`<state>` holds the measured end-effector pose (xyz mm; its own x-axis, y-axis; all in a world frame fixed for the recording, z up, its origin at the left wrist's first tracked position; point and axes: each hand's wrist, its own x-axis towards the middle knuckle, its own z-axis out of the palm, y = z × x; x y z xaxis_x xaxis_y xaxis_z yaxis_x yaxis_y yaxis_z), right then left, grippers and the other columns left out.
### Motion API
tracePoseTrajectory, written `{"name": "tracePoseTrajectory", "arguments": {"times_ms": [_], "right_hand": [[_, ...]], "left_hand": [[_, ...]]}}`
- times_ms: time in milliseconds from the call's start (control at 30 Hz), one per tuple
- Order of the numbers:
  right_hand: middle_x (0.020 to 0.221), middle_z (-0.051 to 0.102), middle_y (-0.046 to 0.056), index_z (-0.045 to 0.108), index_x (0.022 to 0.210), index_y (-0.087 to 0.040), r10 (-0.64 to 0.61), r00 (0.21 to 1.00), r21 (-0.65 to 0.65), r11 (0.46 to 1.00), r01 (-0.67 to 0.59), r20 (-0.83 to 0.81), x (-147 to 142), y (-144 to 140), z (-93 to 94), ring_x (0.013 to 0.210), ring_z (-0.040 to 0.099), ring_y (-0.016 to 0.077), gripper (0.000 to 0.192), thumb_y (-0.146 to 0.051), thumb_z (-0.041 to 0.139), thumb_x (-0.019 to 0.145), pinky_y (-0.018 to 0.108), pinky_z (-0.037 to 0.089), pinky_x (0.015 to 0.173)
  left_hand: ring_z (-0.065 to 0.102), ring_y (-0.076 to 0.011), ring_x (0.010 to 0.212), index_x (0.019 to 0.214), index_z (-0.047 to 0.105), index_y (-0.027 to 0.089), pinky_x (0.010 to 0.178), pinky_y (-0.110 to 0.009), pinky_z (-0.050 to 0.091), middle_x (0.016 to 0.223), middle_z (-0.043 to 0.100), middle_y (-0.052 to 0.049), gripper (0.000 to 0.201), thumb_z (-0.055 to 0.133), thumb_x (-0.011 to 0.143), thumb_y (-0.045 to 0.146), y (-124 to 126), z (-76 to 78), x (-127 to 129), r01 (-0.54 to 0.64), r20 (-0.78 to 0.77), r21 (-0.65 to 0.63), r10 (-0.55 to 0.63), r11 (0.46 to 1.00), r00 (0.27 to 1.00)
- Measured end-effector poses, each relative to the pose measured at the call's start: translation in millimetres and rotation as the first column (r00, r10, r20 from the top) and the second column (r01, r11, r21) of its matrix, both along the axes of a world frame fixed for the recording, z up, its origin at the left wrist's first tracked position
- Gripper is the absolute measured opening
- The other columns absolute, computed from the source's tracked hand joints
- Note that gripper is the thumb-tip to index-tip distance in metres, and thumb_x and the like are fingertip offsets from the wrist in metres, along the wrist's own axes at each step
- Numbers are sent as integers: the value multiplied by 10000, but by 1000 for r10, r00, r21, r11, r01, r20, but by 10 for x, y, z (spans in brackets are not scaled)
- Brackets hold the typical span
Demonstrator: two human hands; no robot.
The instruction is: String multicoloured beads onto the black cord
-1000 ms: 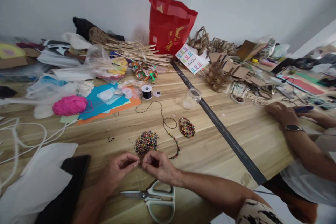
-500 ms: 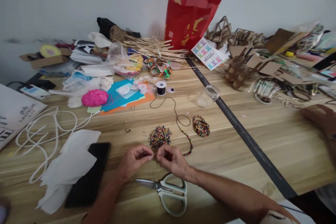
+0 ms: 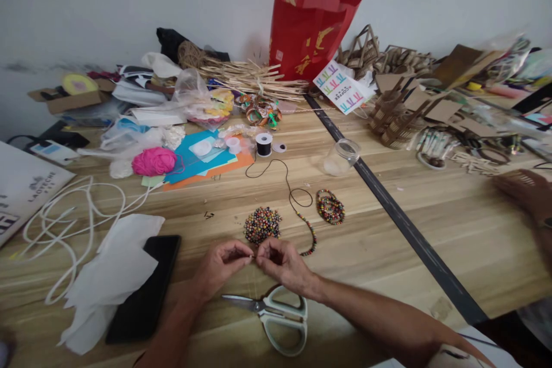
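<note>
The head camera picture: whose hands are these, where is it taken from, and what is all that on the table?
No machine here: a person wears a camera on the head, looking down at their own hands. The left hand and right hand meet fingertip to fingertip, pinching something too small to make out, by a strand of beads on black cord. Ahead lies a pile of coloured beads, a beaded bracelet and a spool of black thread. Scissors lie nearer, a black phone to the left. Another person's hand shows at the right edge.

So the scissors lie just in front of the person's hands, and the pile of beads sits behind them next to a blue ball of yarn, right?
Not quite: the ball of yarn is pink, not blue, as the head view shows. The scissors do lie just in front of the hands, with the pile of beads behind them.
</note>
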<state>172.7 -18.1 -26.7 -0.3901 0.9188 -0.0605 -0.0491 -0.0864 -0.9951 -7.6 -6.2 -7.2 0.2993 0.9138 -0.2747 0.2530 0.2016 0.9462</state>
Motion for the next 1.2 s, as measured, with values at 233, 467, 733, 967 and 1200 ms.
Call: {"name": "tracePoseTrajectory", "arguments": {"times_ms": [233,467,733,967,1200], "right_hand": [[610,470,-27,537,706,-157,7,1000,19,1000,-7,22,-3,9,2,568,417,97,220,-351,618,774,205,335,526],[607,471,-28,542,706,-157,9,1000,15,1000,-9,19,2,10,0,565,418,96,208,-342,613,771,204,337,523],[608,470,-28,545,705,-159,20,1000,27,999,-21,16,2,14,20,576,426,97,205,-340,614,773,204,344,524],[607,467,-31,538,704,-157,42,999,27,999,-42,14,5,18,29,567,418,92,216,-344,617,776,208,350,532],[623,480,-25,553,710,-154,42,999,29,999,-42,9,0,15,24,591,429,95,233,-366,624,775,212,365,549]], "left_hand": [[645,-175,697,702,671,149,698,-274,508,697,708,-32,106,652,647,238,-3,-10,-4,-6,10,4,6,1000,1000],[652,-183,711,707,686,150,706,-277,512,710,721,-39,115,656,637,236,-4,-9,2,-5,12,-3,5,1000,1000],[649,-182,700,693,692,163,688,-269,509,699,723,-32,104,658,632,240,-11,10,25,-9,6,-5,9,1000,1000],[621,-161,658,685,666,159,659,-255,493,664,690,-17,118,677,608,248,-17,-39,21,-56,23,-20,56,998,998],[594,-148,618,650,640,158,623,-247,466,622,668,-6,94,672,618,241,-9,-36,14,-19,2,-11,19,1000,1000]]}}
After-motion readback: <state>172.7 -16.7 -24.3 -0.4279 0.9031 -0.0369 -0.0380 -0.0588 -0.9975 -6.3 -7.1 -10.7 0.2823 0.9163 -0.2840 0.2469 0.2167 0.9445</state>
